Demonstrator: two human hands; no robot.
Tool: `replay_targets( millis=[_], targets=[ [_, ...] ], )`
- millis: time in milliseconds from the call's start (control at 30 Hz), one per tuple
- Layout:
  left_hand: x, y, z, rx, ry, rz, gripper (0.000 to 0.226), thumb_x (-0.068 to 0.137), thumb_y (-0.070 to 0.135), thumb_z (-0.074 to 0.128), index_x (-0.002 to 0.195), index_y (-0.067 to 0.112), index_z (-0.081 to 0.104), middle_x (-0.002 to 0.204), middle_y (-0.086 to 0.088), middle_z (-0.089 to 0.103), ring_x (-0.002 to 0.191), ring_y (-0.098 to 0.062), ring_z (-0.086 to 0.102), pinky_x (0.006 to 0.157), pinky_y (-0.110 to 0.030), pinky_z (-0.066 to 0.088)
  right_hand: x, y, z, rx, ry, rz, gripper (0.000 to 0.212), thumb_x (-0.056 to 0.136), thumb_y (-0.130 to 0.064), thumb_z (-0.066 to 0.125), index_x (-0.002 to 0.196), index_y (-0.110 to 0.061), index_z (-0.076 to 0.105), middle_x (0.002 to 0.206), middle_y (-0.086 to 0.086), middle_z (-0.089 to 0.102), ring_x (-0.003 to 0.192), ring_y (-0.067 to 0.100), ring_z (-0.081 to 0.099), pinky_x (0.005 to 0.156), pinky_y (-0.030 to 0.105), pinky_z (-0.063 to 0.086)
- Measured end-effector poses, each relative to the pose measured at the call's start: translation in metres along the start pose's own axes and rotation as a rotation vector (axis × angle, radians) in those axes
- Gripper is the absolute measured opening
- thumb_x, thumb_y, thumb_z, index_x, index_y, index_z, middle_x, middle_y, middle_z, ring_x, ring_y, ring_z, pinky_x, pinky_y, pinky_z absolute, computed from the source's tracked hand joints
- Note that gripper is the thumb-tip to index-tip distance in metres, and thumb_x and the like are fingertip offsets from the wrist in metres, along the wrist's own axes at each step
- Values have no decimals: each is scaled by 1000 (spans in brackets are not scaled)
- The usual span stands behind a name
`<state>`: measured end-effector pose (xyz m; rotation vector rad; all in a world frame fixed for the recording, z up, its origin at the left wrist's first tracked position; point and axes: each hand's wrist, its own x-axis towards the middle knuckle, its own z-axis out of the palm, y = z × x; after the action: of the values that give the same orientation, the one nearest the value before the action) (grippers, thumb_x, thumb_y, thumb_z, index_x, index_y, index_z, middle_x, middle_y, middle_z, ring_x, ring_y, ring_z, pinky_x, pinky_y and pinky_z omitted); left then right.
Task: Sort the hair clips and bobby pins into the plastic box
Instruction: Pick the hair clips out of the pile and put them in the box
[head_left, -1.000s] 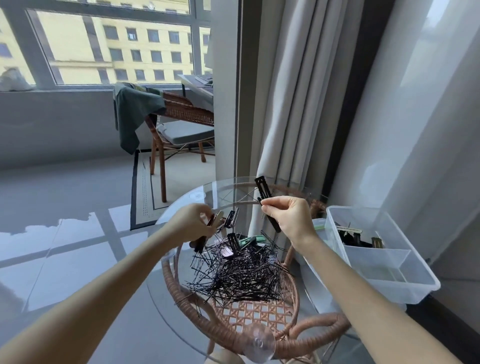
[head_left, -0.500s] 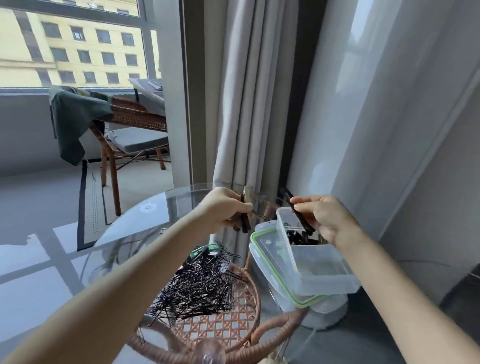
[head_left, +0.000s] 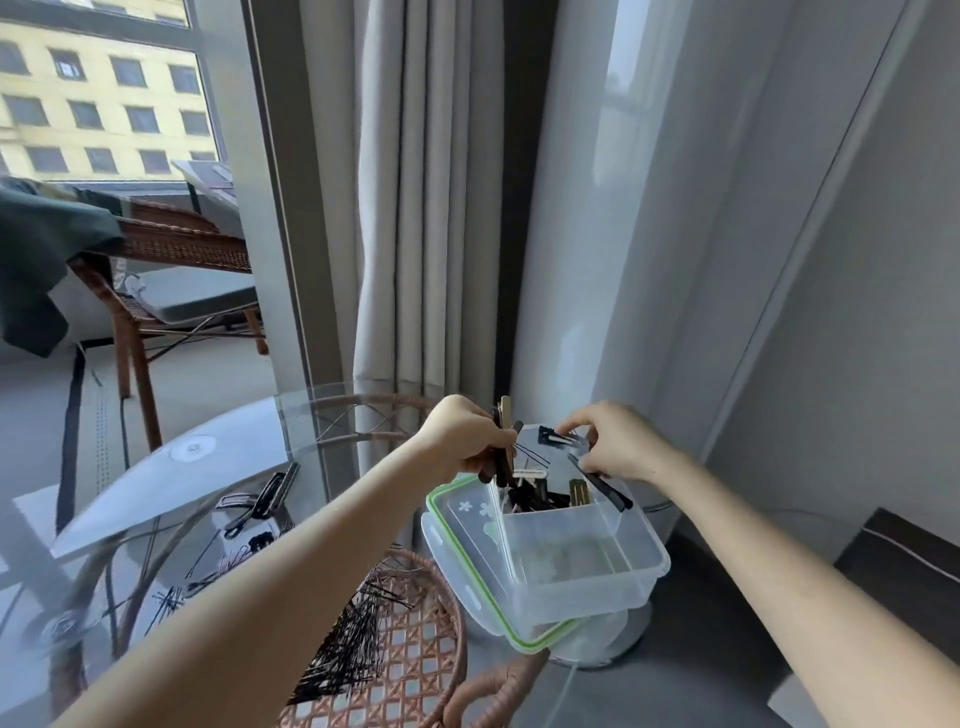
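A clear plastic box (head_left: 582, 566) with a divider stands on its green-rimmed lid (head_left: 467, 566) at the right edge of a round glass table (head_left: 218, 467). Its far compartment holds several dark and gold hair clips (head_left: 545, 496). My left hand (head_left: 467, 441) grips a bundle of clips (head_left: 503, 452) upright at the box's far left corner. My right hand (head_left: 618, 447) hovers over the far compartment, pinching a black snap clip (head_left: 558, 439), with a long black clip (head_left: 602, 486) sticking out below its fingers. A heap of black bobby pins (head_left: 353, 649) lies on the table, partly hidden by my left forearm.
More hair clips (head_left: 265, 499) and stray pins (head_left: 208, 566) lie on the glass to the left. Grey curtains (head_left: 415, 208) and a white wall (head_left: 675, 260) stand just behind the table. A rattan chair (head_left: 171, 280) with a dark cloth is at the far left.
The view has swung right and down toward the box. Both hands moved from above the bobby pin heap to the box's far compartment, carrying their clips.
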<state>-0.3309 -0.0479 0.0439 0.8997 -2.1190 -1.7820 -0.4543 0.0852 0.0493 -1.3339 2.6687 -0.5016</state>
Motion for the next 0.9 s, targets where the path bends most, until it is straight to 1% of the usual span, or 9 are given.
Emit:
replay_targets(
  millis=[67, 200, 400, 467, 567, 633, 700, 800, 900],
  targets=[
    [0, -1, 0, -2, -1, 1, 8, 80, 3, 65, 79, -4, 63, 65, -13, 65, 51, -25, 56, 44, -24, 47, 3, 3, 1, -21, 24, -29, 54, 71, 0, 65, 121, -20, 59, 84, -4, 53, 78, 15, 52, 66, 20, 36],
    [0, -2, -1, -24, -13, -6, 9, 80, 2, 65, 77, -6, 62, 67, -15, 65, 67, -32, 57, 52, -29, 48, 2, 6, 1, 138, -21, 38, 67, 73, 2, 67, 134, -15, 46, 74, 2, 61, 44, 10, 53, 63, 24, 50],
    [-1, -1, -3, -45, -31, -14, 13, 81, 4, 64, 70, 1, 60, 70, -14, 66, 62, -28, 61, 58, -32, 52, -10, 2, -13, 301, 14, 33, 49, 77, 9, 59, 123, -7, 56, 71, 5, 56, 50, 16, 52, 49, 26, 49],
    [-2, -2, -4, -49, -49, -5, 14, 81, 4, 65, 68, 2, 61, 70, -14, 66, 60, -27, 60, 60, -33, 52, -26, 0, -22, 423, -139, -29, 41, 76, 8, 62, 112, -10, 63, 67, 6, 61, 56, 21, 56, 51, 27, 49],
    [-3, -4, -4, -55, -72, 11, 10, 79, 5, 67, 70, 2, 64, 64, -10, 69, 67, -30, 61, 75, -42, 54, -47, -3, -26, 199, -370, -90, 30, 76, -15, 70, 105, -24, 67, 73, -4, 70, 65, 10, 62, 55, 14, 46],
    [-4, -4, -3, -78, -109, 6, 8, 80, 6, 67, 73, 3, 65, 58, -5, 70, 73, -31, 62, 76, -40, 54, -49, -5, -18, 85, -162, -73, 26, 78, -33, 70, 102, -23, 69, 80, -5, 69, 72, 8, 62, 60, 14, 44],
    [-7, -3, 0, -87, -156, 1, 7, 80, 8, 67, 74, 7, 65, 58, -2, 71, 67, -25, 65, 71, -34, 55, -49, -10, -6, 240, -14, -49, 27, 81, -38, 66, 95, -16, 69, 80, 2, 69, 70, 13, 63, 59, 23, 46],
    [-12, -2, 4, -85, -183, 0, 8, 79, 8, 68, 74, 10, 62, 58, -2, 71, 60, -20, 64, 70, -33, 54, -52, -16, 8, 433, -1, -36, 23, 85, -22, 63, 74, -3, 68, 62, 8, 68, 51, 14, 59, 44, 22, 45],
    [-16, -4, 4, -55, -210, -21, 11, 80, 4, 67, 79, 10, 57, 65, -5, 69, 63, -21, 63, 64, -31, 53, -54, -13, 11, 415, 122, 1, 25, 86, -17, 60, 64, -6, 66, 51, 0, 65, 38, 3, 52, 45, 14, 40]
  ],
)
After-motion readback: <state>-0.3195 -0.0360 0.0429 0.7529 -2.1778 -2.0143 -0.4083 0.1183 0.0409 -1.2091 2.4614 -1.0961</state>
